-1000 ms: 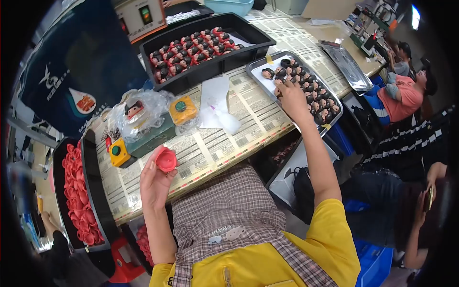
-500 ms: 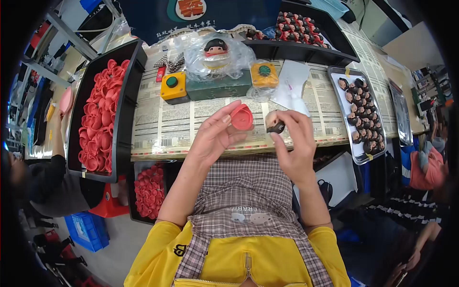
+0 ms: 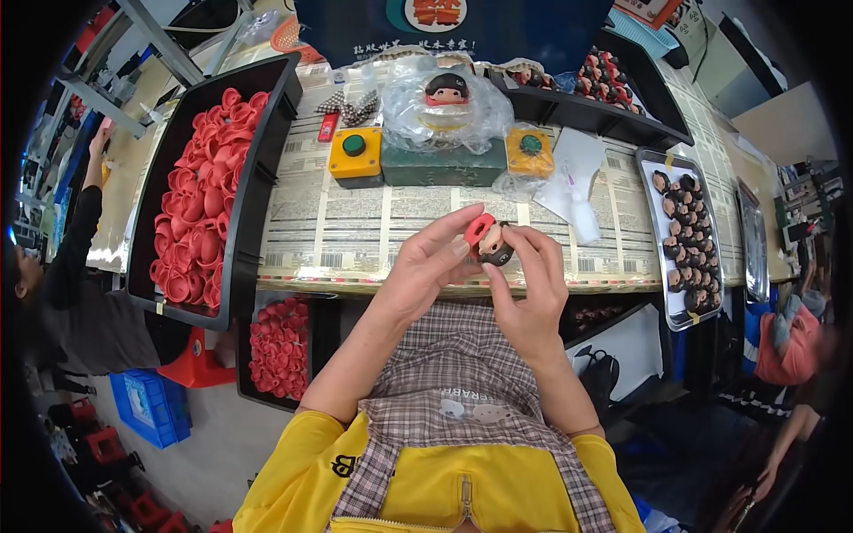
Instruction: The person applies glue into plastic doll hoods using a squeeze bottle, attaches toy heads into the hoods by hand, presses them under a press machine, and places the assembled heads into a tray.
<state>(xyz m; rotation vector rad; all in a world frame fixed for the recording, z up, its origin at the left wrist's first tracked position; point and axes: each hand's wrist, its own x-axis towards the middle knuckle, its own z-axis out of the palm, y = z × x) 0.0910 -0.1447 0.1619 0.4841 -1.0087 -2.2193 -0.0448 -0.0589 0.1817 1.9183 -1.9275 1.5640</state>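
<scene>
In front of me, above the table's near edge, my left hand (image 3: 425,268) is closed on a red hollow plastic piece (image 3: 478,228), shaped like a small hood. My right hand (image 3: 535,289) pinches a doll head (image 3: 494,247) with a pale face and a black cap. Head and red piece touch or nearly touch; whether one sits inside the other I cannot tell. Farther back, a larger doll head (image 3: 446,89) in clear plastic wrap rests on a dark green block (image 3: 444,169). Yellow boxes with green buttons flank it, the left button box (image 3: 355,155) and the right button box (image 3: 530,153).
A black bin (image 3: 253,191) of red pieces stands left; another bin of red pieces (image 3: 278,351) sits below. At right lies a metal tray (image 3: 653,191) of doll heads. A black tray (image 3: 613,120) at the back holds red-and-black heads. A white bottle (image 3: 584,218) lies nearby. A co-worker (image 3: 84,266) is at left.
Both hands have come together, bringing the doll head up against the red piece. The red piece has turned from face-on to edge-on. The camera view has shifted a little.
</scene>
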